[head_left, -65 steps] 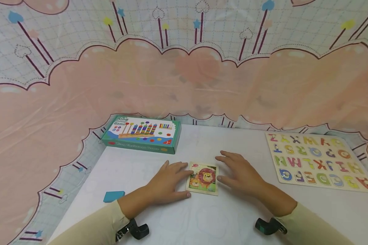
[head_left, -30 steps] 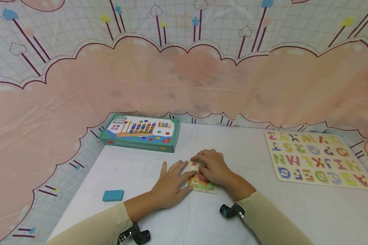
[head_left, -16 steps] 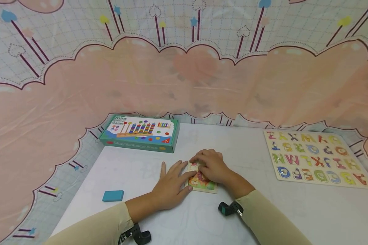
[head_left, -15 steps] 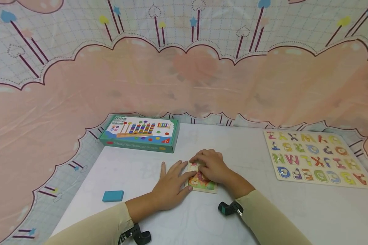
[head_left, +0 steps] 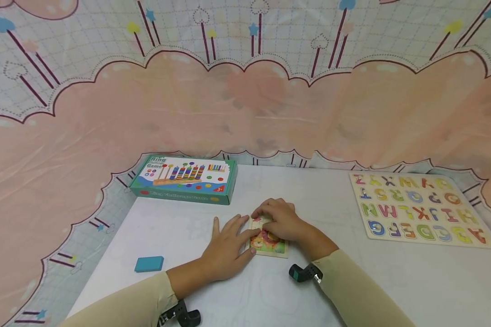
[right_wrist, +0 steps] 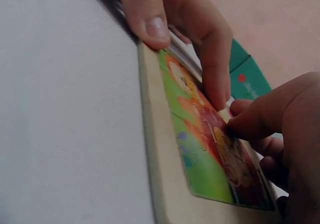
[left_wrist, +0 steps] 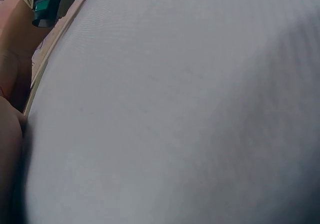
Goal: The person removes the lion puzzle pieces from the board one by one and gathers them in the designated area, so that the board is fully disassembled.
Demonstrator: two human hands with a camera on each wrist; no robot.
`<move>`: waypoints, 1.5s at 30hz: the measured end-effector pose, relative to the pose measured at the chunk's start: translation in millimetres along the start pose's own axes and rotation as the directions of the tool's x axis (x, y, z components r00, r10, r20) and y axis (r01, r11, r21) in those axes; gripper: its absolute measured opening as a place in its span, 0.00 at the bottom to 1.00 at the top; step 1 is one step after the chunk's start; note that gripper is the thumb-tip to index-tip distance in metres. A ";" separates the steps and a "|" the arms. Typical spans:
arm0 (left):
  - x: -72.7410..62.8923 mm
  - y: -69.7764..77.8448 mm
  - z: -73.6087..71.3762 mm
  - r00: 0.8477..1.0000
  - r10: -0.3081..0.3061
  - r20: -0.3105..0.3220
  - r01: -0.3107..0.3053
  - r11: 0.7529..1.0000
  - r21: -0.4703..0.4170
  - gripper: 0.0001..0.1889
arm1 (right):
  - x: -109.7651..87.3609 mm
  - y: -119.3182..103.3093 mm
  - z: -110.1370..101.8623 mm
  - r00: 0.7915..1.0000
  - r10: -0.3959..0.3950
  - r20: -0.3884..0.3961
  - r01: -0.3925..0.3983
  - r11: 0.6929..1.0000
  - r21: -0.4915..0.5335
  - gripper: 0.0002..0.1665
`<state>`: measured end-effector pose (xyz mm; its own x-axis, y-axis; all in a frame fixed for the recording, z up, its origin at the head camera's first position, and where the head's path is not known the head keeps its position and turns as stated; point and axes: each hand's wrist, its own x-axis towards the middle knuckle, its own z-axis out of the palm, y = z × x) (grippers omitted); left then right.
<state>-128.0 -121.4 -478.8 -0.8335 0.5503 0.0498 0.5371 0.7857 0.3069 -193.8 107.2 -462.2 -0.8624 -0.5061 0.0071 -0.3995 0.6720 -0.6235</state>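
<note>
A small square wooden jigsaw puzzle with a lion picture lies flat on the white table between both hands. My left hand rests at its left side with fingers spread and straight, the index finger on the picture and the thumb at the near left edge. From the right, my right hand covers the puzzle's upper right part, fingers curled toward the far edge. In the right wrist view, the right thumb and fingers pinch at the picture near the far edge, and piece outlines show. The left wrist view shows mostly blurred tablecloth.
A green ring game box lies at the back left. On the right side is an alphabet board with colourful letters. A blue block sits left of the left forearm. A patterned cloth hangs behind the table.
My right hand has come in from the right onto the puzzle and its fingers have curled there. The left hand has shifted slightly at the left edge. Over the last half second both stay nearly still.
</note>
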 end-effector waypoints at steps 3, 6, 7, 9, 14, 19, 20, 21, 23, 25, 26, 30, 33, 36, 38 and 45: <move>-0.5 0.3 0.1 1.000 -0.002 -0.001 0.002 1.000 0.005 0.27 | 1.6 -1.6 -2.3 1.000 0.010 0.028 -0.011 1.000 0.008 0.21; -1.4 0.5 -0.1 1.000 -0.005 0.000 0.005 1.000 0.013 0.28 | 3.9 -3.3 -3.9 0.998 0.020 0.051 -0.021 1.000 0.001 0.21; -1.7 0.7 -0.3 1.000 -0.006 0.000 0.006 1.000 0.012 0.28 | 4.7 -3.7 -4.2 0.998 0.025 0.057 -0.025 1.000 -0.005 0.20; -1.9 0.8 -0.4 1.000 -0.007 -0.001 0.007 1.000 0.011 0.28 | 6.4 -4.8 -4.3 0.997 0.038 0.066 -0.037 0.999 -0.012 0.20; -1.4 0.6 0.1 1.000 -0.009 0.002 0.009 1.000 0.004 0.28 | 8.8 -6.9 -4.2 0.995 0.065 0.079 -0.063 0.998 -0.026 0.20; -1.5 -0.1 1.2 1.000 -0.008 0.008 0.008 1.000 0.004 0.29 | 9.7 -8.2 -5.2 0.992 0.081 0.093 -0.079 0.997 -0.024 0.20; -1.5 -0.2 1.3 1.000 -0.007 0.009 0.007 1.000 0.006 0.29 | 10.0 -8.3 -5.3 0.992 0.084 0.095 -0.082 0.996 -0.022 0.20; -1.6 -0.1 1.2 1.000 -0.007 0.009 0.007 1.000 0.007 0.29 | 10.3 -8.2 -5.4 0.992 0.086 0.097 -0.084 0.996 -0.021 0.20; -1.4 -0.2 1.1 1.000 -0.004 0.007 0.004 1.000 0.012 0.29 | 10.5 -7.9 -5.4 0.991 0.089 0.098 -0.088 0.996 -0.017 0.20; -1.3 -0.3 0.8 1.000 -0.003 0.003 0.003 1.000 0.011 0.29 | 10.6 -7.4 -5.6 0.991 0.087 0.100 -0.086 0.996 -0.011 0.20; -1.2 -0.3 0.6 1.000 -0.003 -0.001 0.003 1.000 0.012 0.28 | 10.6 -7.1 -5.7 0.991 0.085 0.099 -0.085 0.996 -0.010 0.20; -0.2 0.1 -0.2 1.000 -0.016 -0.023 0.015 1.000 -0.009 0.27 | 10.2 -6.2 -5.8 0.992 0.079 0.095 -0.079 0.997 -0.001 0.19; 1.4 1.2 -1.5 0.999 -0.038 -0.038 0.036 0.998 -0.053 0.26 | 9.6 -6.2 -6.1 0.993 0.077 0.095 -0.078 0.997 0.011 0.17; 2.5 1.8 -2.6 0.997 -0.060 -0.044 0.055 0.993 -0.103 0.25 | 9.2 -6.4 -6.2 0.993 0.078 0.092 -0.080 0.997 0.020 0.18; 3.2 1.9 -3.1 0.997 -0.070 -0.044 0.064 0.991 -0.119 0.25 | 9.2 -6.6 -6.0 0.993 0.082 0.089 -0.084 0.996 0.020 0.20; 3.3 2.3 -5.8 0.996 -0.076 -0.040 0.070 0.987 -0.142 0.25 | 10.0 -8.2 -6.2 0.991 0.100 0.091 -0.101 0.995 0.001 0.20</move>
<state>-130.3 -119.4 -472.4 -0.8764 0.4773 0.0643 0.4540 0.7742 0.4410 -201.1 100.0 -452.1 -0.8663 -0.4833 -0.1264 -0.3105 0.7192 -0.6215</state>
